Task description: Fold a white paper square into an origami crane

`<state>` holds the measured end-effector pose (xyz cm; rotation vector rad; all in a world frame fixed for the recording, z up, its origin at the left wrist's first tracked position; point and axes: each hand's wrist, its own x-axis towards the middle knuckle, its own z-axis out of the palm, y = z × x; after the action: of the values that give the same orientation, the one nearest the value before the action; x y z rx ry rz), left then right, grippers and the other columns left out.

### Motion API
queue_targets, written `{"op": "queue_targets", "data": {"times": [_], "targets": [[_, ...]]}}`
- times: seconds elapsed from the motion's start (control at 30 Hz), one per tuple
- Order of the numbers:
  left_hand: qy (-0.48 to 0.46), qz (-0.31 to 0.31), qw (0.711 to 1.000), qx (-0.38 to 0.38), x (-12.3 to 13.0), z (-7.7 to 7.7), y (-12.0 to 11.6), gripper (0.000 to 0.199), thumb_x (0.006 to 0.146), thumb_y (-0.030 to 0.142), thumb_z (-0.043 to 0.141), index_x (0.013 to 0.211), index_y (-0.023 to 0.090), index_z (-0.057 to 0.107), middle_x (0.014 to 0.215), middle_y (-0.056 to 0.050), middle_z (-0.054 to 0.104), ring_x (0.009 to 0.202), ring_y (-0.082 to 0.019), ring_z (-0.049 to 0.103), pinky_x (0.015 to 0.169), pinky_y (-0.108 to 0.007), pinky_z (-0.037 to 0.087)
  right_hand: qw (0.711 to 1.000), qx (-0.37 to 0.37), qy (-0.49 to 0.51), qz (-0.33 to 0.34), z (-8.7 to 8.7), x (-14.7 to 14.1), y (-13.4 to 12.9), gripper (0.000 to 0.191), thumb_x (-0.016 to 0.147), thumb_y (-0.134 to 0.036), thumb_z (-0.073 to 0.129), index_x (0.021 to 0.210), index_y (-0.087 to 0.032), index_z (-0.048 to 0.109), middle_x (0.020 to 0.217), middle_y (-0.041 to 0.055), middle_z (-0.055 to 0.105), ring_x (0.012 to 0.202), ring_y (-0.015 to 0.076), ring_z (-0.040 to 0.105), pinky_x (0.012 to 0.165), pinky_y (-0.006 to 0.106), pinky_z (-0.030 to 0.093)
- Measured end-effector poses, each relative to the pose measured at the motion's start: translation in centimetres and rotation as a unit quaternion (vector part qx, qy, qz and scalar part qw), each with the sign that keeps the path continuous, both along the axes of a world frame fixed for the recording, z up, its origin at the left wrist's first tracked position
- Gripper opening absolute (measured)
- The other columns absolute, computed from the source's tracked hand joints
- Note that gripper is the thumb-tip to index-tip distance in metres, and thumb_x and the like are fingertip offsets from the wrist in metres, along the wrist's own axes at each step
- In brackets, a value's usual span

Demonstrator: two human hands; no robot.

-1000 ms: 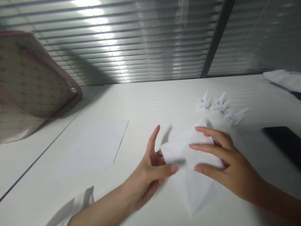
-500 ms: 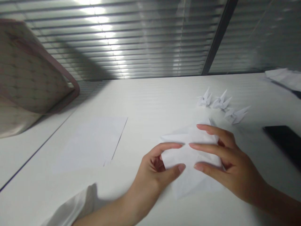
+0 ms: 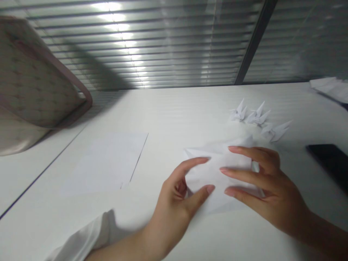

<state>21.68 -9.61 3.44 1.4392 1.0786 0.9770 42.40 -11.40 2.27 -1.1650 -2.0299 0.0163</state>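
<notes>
A white sheet of paper with creases and folded parts [image 3: 214, 174] lies under both hands near the front of the table. My left hand [image 3: 176, 203] holds its left side, thumb and index finger on top, the other fingers curled beneath or beside the edge. Across the paper's right side, my right hand [image 3: 269, 185] has its thumb and fingers spread over the surface, gripping the right edge. Beyond the paper stand three small folded white paper birds [image 3: 238, 112], [image 3: 257, 115], [image 3: 274, 132].
A stack of white paper [image 3: 108, 163] lies on the white table [image 3: 168, 112] to the left. At the far left stands a quilted bag [image 3: 35, 83]. A black phone [image 3: 330, 159] and more white paper [image 3: 328, 87] are on the right. Blinds [image 3: 174, 43] hang behind.
The paper's lower corner has moved up, and its outline near the front is shorter. My left index finger has moved slightly up, and my right fingers are spread wider.
</notes>
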Motion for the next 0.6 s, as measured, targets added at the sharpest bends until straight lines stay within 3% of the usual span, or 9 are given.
{"op": "queue_targets", "data": {"times": [0.2,0.4,0.6], "targets": [[-0.039,-0.023,0.999,0.002,0.01,-0.17,-0.13,0.038,0.083,0.013,0.072,0.112,0.037,0.064,0.111,0.008,0.065,0.103,-0.009,0.056,0.087,-0.012,0.044,1.0,-0.004,0.015,0.019,-0.07,-0.04,0.1,0.021,0.084,-0.026,0.069,0.105,-0.025,0.069,0.131,0.0074,0.052,0.116,0.0262,0.046,0.095,0.041,0.041],[-0.063,-0.018,0.997,0.029,0.15,-0.46,-0.25,0.041,0.076,0.008,0.076,0.106,0.035,0.065,0.104,0.009,0.067,0.098,-0.009,0.06,0.086,-0.013,0.046,1.0,0.017,-0.002,-0.002,-0.2,-0.19,0.08,0.023,0.084,-0.024,0.07,0.107,-0.025,0.069,0.128,0.0082,0.056,0.114,0.0274,0.048,0.095,0.045,0.041],[-0.03,-0.018,0.999,0.001,0.46,-0.19,-0.33,0.027,0.08,0.012,0.074,0.096,0.034,0.073,0.095,0.008,0.074,0.088,-0.012,0.065,0.087,-0.02,0.049,0.999,0.028,-0.017,-0.031,-0.05,-0.66,-0.51,0.024,0.083,-0.025,0.072,0.106,-0.03,0.07,0.125,0.0049,0.062,0.117,0.0303,0.049,0.094,0.052,0.04]]}}
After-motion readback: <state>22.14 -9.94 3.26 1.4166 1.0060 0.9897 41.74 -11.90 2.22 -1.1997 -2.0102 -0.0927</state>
